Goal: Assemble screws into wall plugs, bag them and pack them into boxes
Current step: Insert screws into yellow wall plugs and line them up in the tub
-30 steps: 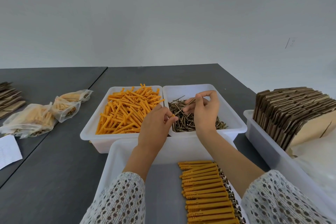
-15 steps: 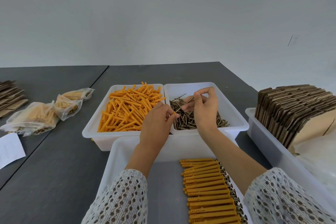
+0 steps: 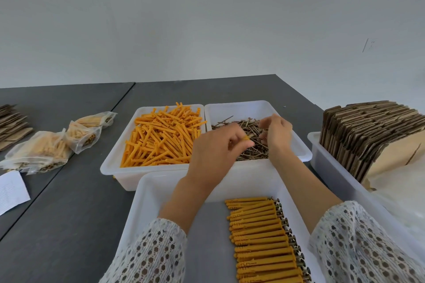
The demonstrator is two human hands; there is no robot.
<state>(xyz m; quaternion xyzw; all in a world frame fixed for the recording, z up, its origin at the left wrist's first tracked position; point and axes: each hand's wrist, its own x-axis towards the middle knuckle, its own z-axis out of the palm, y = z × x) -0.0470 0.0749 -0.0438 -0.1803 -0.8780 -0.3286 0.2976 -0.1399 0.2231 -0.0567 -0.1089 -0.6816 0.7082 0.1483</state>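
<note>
My left hand [image 3: 215,153] pinches an orange wall plug [image 3: 247,138] over the white bin of screws [image 3: 249,142]. Just to its right, my right hand [image 3: 276,132] hovers over the same screw pile with fingers curled, pinching at a screw; motion blur hides the grip. To the left stands a white bin heaped with loose orange wall plugs [image 3: 161,138]. In the near white tray [image 3: 147,209], a neat row of assembled plugs with screws [image 3: 262,241] lies at the right side.
Filled clear bags [image 3: 43,151] lie on the dark table at the left, with a paper slip [image 3: 11,190] and flat cardboard [image 3: 11,122] beyond. A white bin with folded cardboard boxes [image 3: 368,133] stands at the right, clear bags beside it.
Both hands moved right and forward over the screw bin. The plug in my left hand now points at the right hand, which dropped lower into the screws.
</note>
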